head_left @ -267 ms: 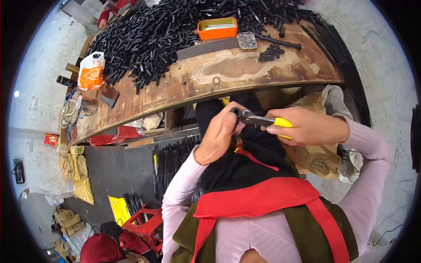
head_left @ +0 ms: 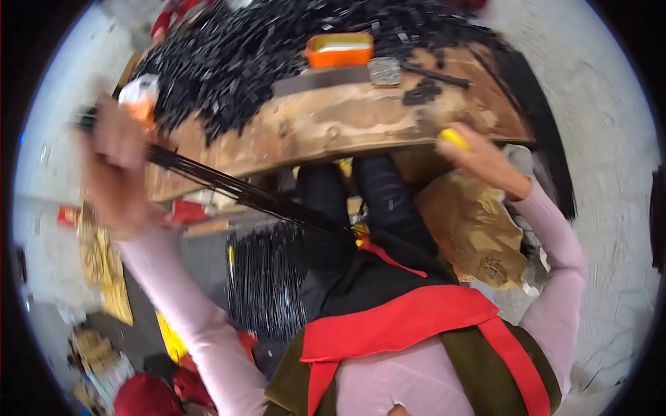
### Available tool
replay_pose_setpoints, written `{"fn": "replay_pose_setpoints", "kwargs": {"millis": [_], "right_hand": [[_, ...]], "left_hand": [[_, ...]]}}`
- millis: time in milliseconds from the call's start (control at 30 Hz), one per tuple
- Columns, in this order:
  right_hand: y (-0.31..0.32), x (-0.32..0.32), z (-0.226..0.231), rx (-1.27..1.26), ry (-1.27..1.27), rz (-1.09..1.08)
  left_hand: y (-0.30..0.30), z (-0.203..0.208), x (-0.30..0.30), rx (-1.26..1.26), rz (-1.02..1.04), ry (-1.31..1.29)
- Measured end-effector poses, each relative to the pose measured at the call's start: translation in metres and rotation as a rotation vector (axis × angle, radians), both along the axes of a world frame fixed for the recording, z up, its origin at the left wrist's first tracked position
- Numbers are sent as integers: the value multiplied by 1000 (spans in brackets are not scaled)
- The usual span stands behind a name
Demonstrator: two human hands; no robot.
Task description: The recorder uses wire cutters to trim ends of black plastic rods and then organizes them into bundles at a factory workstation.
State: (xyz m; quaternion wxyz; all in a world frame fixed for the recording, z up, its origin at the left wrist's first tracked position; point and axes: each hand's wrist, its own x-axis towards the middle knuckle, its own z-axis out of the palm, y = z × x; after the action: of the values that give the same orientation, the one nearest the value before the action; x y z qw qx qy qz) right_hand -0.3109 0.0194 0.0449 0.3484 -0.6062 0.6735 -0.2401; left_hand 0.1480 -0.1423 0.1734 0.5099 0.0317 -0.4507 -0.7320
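My left hand (head_left: 118, 166), raised at the far left and smeared by motion, is closed round the end of a long black rod bundle (head_left: 239, 191). It looks like thin rods side by side, slanting down to the right across my lap, with a dark tip showing past the fingers. Over the bench's front edge on the right, my right hand (head_left: 482, 163) is closed on a tool with a yellow handle (head_left: 456, 139). The tool's metal end is not visible now.
Small black parts (head_left: 236, 83) are heaped on the wooden bench (head_left: 333, 121), with an orange tray (head_left: 340, 50) and a clear box of small metal pieces (head_left: 384, 71). Black rods (head_left: 263, 284) stand below left. Brown paper (head_left: 479, 229) lies at right. Another person's red sleeve (head_left: 170, 14) shows far left.
My hands have parted. The left swung far out to the left with the black rod bundle; the right moved up toward the bench edge, its tool away from the rod's end.
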Motion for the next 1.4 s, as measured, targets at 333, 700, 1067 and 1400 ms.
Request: {"fn": "replay_pose_setpoints", "kwargs": {"millis": [333,700,1067,1400], "right_hand": [[-31,-165,-101,-348,1300,-61],[-39,-139,-100,-393,1059,7],[2,-140,-74,-456,666,-81],[54,-234,-37,-506,914,-465]], "left_hand": [[102,-95,-6,-556,612,-1437],[159,-431,122,-381,466,-2150],[108,-191,-120,-861,436,-1210],[152,-198,-205,-1120,7,-1108]]}}
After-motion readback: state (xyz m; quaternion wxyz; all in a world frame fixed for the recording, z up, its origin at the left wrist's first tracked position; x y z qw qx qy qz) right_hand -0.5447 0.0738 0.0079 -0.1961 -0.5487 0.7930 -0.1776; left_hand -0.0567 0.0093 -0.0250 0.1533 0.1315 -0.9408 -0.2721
